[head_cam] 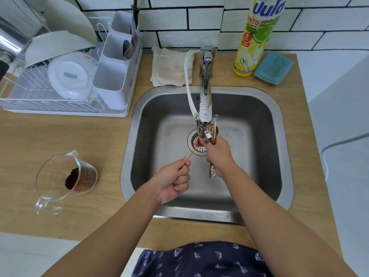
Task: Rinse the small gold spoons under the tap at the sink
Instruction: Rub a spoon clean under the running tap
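My left hand (173, 180) pinches the thin handle of a small gold spoon (192, 152) over the steel sink (275, 136). The spoon's bowl end reaches toward the drain (199, 147), under the chrome tap (205, 100), and is partly hidden behind my right hand's fingers. My right hand (218, 156) grips a bundle of spoons (215, 129) just right of the tap's spout. Their bowls stick up above my fist, and a handle end with a flower pattern (212, 171) pokes out below it. Whether water is running cannot be made out.
A clear measuring cup (65, 176) holding dark grounds lies tilted on the wooden counter, left of the sink. A white dish rack (65, 76) with bowls and a cutlery holder stands at the back left. A folded cloth (171, 66), a yellow dish-soap bottle (255, 37) and a blue sponge (274, 67) sit behind the sink.
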Demonstrator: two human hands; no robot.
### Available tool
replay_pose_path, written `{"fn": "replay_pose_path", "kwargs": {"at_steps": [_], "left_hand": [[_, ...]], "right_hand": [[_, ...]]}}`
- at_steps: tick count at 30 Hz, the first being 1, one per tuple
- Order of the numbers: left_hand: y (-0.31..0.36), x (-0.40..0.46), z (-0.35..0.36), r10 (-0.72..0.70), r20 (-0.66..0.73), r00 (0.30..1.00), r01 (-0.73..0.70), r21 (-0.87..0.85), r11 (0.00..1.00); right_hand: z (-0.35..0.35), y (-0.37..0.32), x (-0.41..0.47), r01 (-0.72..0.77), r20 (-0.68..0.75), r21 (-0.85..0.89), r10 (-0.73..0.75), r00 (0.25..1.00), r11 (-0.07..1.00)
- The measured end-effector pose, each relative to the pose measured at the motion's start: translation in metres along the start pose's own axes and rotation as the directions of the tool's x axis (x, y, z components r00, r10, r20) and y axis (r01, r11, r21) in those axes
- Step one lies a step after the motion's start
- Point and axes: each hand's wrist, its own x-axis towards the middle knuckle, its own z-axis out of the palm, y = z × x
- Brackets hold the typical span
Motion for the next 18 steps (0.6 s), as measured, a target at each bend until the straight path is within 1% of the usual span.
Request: {"fn": "replay_pose_path", "kwargs": {"at_steps": [1, 3, 4, 6, 7, 8, 9, 11, 12, 14, 16, 18], "left_hand": [[-0.002, -0.001, -0.001, -0.011, 0.001, 1.000, 0.011, -0.025, 1.000], [-0.006, -0.002, -0.003, -0.019, 0.001, 1.000, 0.019, -0.015, 1.000], [-0.006, -0.003, -0.003, -0.026, 0.004, 1.000, 0.026, -0.006, 1.000], [-0.006, -0.005, -0.003, -0.035, 0.017, 0.999, 0.035, 0.001, 0.999], [-0.004, -0.006, -0.003, -0.041, 0.028, 0.999, 0.041, -0.008, 0.999], [-0.003, -0.007, -0.003, -0.050, 0.043, 0.998, 0.051, -0.028, 0.998], [0.000, -0.007, -0.002, -0.061, 0.066, 0.996, 0.065, -0.051, 0.997], [0.004, -0.008, -0.001, -0.075, 0.125, 0.989, 0.086, -0.080, 0.993], [0.006, -0.008, 0.001, -0.080, 0.152, 0.985, 0.094, -0.086, 0.992], [0.008, -0.009, 0.001, -0.098, 0.199, 0.975, 0.121, -0.107, 0.987], [0.007, -0.009, -0.001, -0.102, 0.232, 0.967, 0.138, -0.145, 0.980], [0.005, -0.008, -0.005, -0.087, 0.239, 0.967, 0.131, -0.178, 0.975]], "right_hand": [[0.001, 0.002, -0.001, 0.033, 0.035, -0.039, -0.031, 0.999, 0.999], [0.002, 0.004, -0.004, 0.070, 0.092, -0.135, -0.058, 0.994, 0.988], [0.002, 0.004, -0.003, 0.068, 0.084, -0.167, -0.054, 0.995, 0.984], [0.001, 0.003, -0.001, -0.004, -0.011, -0.154, 0.002, 1.000, 0.988], [0.001, 0.002, -0.001, -0.053, -0.054, -0.113, 0.047, 0.997, 0.992], [0.001, 0.001, -0.001, -0.099, -0.053, -0.063, 0.096, 0.994, 0.993], [0.002, 0.000, -0.003, -0.135, 0.000, -0.012, 0.135, 0.991, 0.991], [0.002, 0.001, -0.008, -0.181, 0.171, 0.089, 0.164, 0.971, 0.979], [0.002, 0.001, -0.012, -0.195, 0.238, 0.157, 0.155, 0.959, 0.968], [-0.002, 0.000, -0.014, -0.212, 0.318, 0.314, 0.108, 0.942, 0.926], [-0.009, 0.000, -0.013, -0.228, 0.363, 0.445, 0.059, 0.930, 0.866], [-0.017, -0.001, -0.011, -0.259, 0.394, 0.504, 0.048, 0.918, 0.824]]}}
